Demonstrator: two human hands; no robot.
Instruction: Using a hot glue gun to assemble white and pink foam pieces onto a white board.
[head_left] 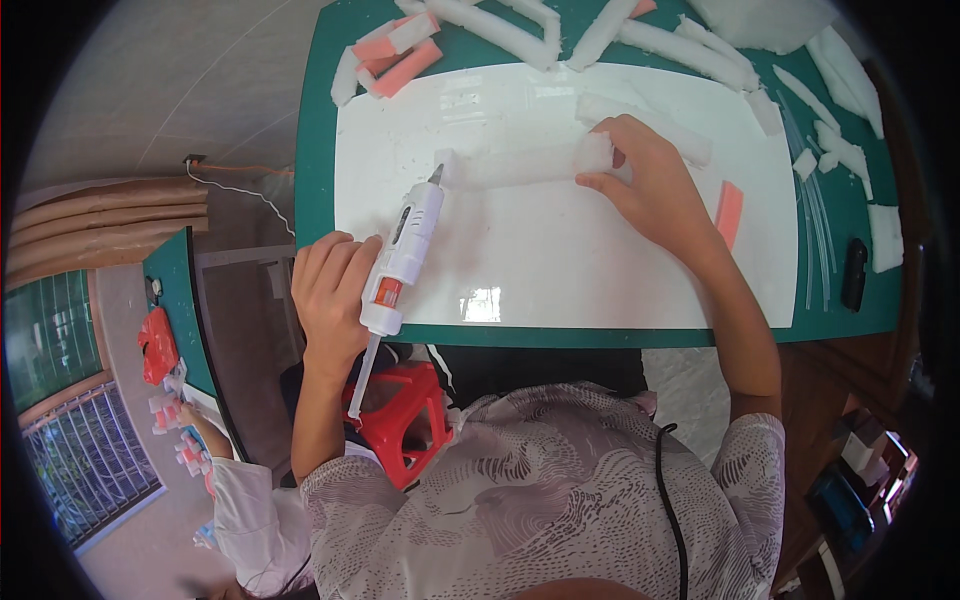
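My left hand (330, 285) is wrapped round the handle of a white hot glue gun (408, 240). Its metal nozzle points away from me, close to the left end of a white foam strip (525, 165); I cannot tell whether they touch. A clear glue stick (363, 378) sticks out of the gun's rear. At the strip's other end, my right hand (650, 185) pinches the white foam between thumb and fingers. Another white foam strip (685, 137) lies just beyond that hand, and a pink foam block (729, 212) rests beside my right forearm.
A glossy white board (560, 275) covers much of the green table (318, 170). White and pink foam pieces (400, 55) crowd the far edge. Clear glue sticks (818, 225) and a black object (854, 274) lie right. A red stool (400, 415) and another person (255, 510) are left.
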